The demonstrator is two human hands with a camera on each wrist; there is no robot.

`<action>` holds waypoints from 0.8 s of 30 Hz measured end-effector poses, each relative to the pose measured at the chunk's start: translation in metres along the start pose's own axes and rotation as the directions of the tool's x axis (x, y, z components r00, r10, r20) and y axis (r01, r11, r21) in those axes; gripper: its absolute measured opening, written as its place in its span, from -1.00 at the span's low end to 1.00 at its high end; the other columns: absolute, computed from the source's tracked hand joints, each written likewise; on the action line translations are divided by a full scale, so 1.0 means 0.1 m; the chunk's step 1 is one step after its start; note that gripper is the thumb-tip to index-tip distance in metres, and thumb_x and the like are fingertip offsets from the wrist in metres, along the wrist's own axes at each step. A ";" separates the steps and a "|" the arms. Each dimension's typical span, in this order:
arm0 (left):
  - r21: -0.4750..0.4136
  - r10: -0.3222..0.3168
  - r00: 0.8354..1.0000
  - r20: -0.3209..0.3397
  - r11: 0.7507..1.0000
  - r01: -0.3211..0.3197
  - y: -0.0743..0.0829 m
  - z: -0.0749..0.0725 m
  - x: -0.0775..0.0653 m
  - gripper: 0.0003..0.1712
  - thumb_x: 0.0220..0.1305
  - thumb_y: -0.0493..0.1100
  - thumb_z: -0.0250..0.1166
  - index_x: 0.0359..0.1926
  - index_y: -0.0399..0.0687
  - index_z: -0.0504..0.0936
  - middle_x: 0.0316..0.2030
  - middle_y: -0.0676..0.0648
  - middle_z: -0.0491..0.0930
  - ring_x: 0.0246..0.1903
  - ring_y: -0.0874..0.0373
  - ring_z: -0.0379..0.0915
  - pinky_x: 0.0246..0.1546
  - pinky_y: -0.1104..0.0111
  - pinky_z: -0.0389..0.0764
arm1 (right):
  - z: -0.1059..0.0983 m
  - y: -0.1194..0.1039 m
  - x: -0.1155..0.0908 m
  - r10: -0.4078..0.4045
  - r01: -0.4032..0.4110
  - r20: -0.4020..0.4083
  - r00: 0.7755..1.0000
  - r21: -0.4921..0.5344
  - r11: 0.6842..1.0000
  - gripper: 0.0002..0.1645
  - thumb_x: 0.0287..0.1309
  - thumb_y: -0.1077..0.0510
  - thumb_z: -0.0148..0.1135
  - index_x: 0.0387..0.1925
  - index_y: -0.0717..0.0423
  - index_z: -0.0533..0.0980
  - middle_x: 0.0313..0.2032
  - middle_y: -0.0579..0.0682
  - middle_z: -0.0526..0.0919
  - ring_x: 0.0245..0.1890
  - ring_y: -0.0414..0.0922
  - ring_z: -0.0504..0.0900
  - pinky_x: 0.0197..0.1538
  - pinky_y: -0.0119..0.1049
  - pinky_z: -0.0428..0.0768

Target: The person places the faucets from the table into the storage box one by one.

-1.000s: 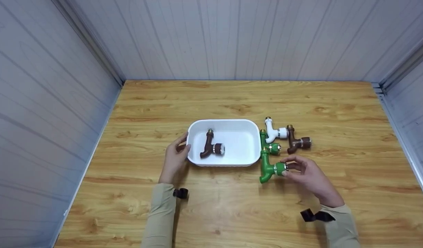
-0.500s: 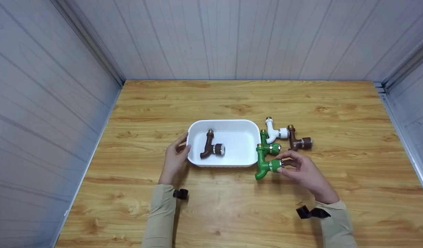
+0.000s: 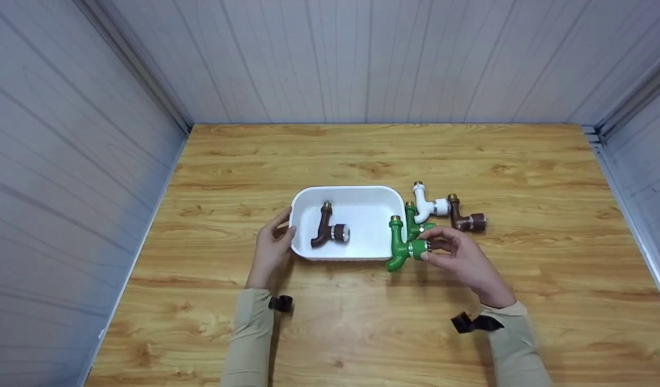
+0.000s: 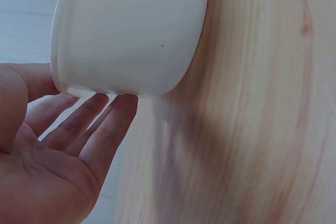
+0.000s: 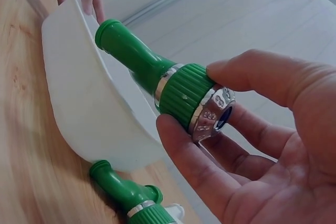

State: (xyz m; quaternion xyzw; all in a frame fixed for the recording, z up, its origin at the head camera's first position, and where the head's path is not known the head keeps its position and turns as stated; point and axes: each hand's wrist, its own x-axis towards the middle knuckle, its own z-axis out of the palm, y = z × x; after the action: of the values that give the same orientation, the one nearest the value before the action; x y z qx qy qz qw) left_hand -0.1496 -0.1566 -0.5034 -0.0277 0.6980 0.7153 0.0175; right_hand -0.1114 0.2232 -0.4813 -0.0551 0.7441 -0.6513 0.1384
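My right hand (image 3: 463, 263) pinches the ribbed knob of a green faucet (image 3: 397, 248) between thumb and fingers. The faucet hangs over the right front corner of a white plastic tub (image 3: 347, 194), its brass-coloured threaded end pointing away from me. Inside the tub lies a brown faucet (image 3: 324, 228). My left hand (image 3: 271, 251) holds the tub's left end, thumb at the rim and fingertips (image 4: 127, 102) against the outer wall. In the right wrist view the held faucet's green spout (image 5: 123, 43) overlaps the tub's rim.
Just right of the tub lies another green faucet (image 3: 410, 215), partly hidden behind my right hand. A white faucet (image 3: 423, 208) and a second brown faucet (image 3: 461, 221) lie beyond it on the wood-grain table (image 3: 330, 333). Pale panels (image 3: 330, 64) wall the table's back and sides.
My right hand has carried the green faucet leftward and away from me, from beside the tub to over its right front corner. The left hand and tub stay nearly in place.
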 end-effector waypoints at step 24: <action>0.018 0.036 0.999 -0.031 0.999 -0.036 -0.29 -0.06 0.11 -0.47 0.29 -0.46 0.14 0.28 -0.26 0.40 0.16 -0.36 0.40 0.06 -0.27 0.44 -0.01 0.06 0.59 | 0.15 -0.04 0.28 -0.006 0.007 -0.030 1.000 0.031 1.000 -0.55 -0.01 0.37 0.40 -0.04 0.37 0.48 -0.04 0.20 0.51 -0.11 -0.01 0.63 -0.10 -0.31 0.65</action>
State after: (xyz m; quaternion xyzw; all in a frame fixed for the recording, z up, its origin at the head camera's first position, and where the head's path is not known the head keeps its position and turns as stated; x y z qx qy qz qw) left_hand -0.1588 -0.1618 -0.5328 -0.0262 0.7048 0.7089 -0.0060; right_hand -0.1349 0.2009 -0.4827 -0.0455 0.7357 -0.6639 0.1261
